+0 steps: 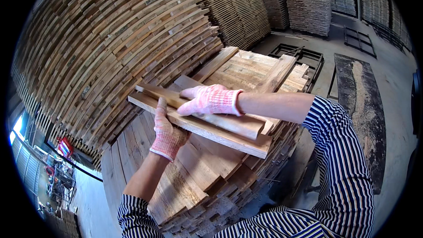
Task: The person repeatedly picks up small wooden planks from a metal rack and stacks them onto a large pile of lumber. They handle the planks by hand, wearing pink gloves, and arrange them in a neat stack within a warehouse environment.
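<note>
My left hand (166, 135), in a pink and white knit glove, grips a wooden board (220, 137) from its near side. The thumb lies over the top edge, and the other fingers are hidden beneath. A second, narrower board (238, 122) rests along the first one, slightly blurred. My right hand (212, 100), gloved the same way, closes over this upper board near its middle. Both boards slant from upper left to lower right above a stack of planks (185, 180). Behind the right hand's fingers, another board (187, 81) is partly covered.
Two crosspieces (276, 74) lie over the far planks of the stack. A tall wall of layered boards (119, 48) rises close on the left. Black metal frames (315, 57) and a dark, dusty panel (359, 101) are to the right. More lumber stacks (306, 4) stand at the back.
</note>
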A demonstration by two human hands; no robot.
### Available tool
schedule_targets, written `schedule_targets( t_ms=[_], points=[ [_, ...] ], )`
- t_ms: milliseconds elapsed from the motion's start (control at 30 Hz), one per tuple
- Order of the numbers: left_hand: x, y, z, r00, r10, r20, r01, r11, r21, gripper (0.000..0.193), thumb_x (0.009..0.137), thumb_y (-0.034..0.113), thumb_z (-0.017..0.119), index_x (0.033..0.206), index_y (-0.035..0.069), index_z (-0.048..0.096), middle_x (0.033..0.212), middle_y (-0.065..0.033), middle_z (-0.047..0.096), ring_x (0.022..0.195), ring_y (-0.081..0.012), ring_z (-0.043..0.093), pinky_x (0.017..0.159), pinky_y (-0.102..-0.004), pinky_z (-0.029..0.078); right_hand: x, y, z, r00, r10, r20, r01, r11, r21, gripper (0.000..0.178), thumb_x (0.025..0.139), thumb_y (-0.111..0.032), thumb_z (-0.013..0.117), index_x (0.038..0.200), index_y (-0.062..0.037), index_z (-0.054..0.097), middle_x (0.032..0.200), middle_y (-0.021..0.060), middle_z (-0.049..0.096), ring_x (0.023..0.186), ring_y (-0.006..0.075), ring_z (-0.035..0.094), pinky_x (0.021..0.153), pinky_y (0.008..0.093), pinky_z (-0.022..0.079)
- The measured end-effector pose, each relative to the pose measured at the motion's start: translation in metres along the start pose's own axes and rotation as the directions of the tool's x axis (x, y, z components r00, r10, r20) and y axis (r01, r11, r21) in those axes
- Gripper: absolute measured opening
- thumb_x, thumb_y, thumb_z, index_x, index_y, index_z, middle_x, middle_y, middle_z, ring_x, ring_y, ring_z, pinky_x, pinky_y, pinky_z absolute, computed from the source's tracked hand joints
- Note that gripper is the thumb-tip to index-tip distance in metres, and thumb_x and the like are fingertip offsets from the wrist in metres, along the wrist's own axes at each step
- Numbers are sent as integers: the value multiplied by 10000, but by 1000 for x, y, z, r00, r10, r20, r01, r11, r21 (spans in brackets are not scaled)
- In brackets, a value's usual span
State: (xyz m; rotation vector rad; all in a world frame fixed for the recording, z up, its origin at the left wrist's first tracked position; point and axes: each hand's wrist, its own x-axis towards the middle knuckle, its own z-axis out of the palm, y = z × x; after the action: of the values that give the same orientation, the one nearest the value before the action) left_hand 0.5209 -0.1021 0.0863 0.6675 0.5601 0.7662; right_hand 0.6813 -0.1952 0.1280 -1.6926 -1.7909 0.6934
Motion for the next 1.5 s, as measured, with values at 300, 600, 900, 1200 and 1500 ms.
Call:
schedule_targets(
  t_ms=[300,600,900,1200,1500],
  points=[
    [55,-33,-51,996,28,85,-26,1000,-17,762,918,537,566,1382,-47,406,1286,-312,564,1129,-493,584,997,-626,465,14,132,-28,988,-8,-151,-53,916,-398,517,960,-480,429,1328,-160,601,1300,173,632,1207,354,597,1019,457,462],
    [60,-25,-24,990,-135,32,133,990,39,790,901,600,526,1314,-72,477,1193,-292,618,1068,-440,617,1008,-587,467,23,147,-34,995,58,-80,-86,909,-408,542,873,-438,588,1340,-162,571,1269,169,647,1171,357,618,974,474,469],
    [79,-33,-37,996,-44,82,43,999,10,757,881,548,587,1404,21,440,1308,-220,584,1154,-444,580,1049,-610,435,14,155,-43,995,-19,-100,-25,907,-421,534,882,-457,609,1324,-158,600,1277,158,650,1195,328,610,1026,458,444],
    [86,-33,71,972,-30,231,6,994,106,761,876,679,584,1278,40,492,1267,-142,577,1182,-284,588,1074,-476,469,-13,57,-53,984,-87,-157,61,985,-163,805,852,-632,532,1480,-141,417,1403,222,558,1262,365,563,1045,441,425],
    [71,-62,28,773,-181,608,-578,-594,559,1130,840,837,402,1542,-33,243,1595,-281,230,1509,-432,129,1237,-505,57,18,182,-59,932,91,-350,-236,886,-400,539,951,-519,436,1331,-150,536,1211,235,653,1171,406,603,1008,497,439]
  ],
)
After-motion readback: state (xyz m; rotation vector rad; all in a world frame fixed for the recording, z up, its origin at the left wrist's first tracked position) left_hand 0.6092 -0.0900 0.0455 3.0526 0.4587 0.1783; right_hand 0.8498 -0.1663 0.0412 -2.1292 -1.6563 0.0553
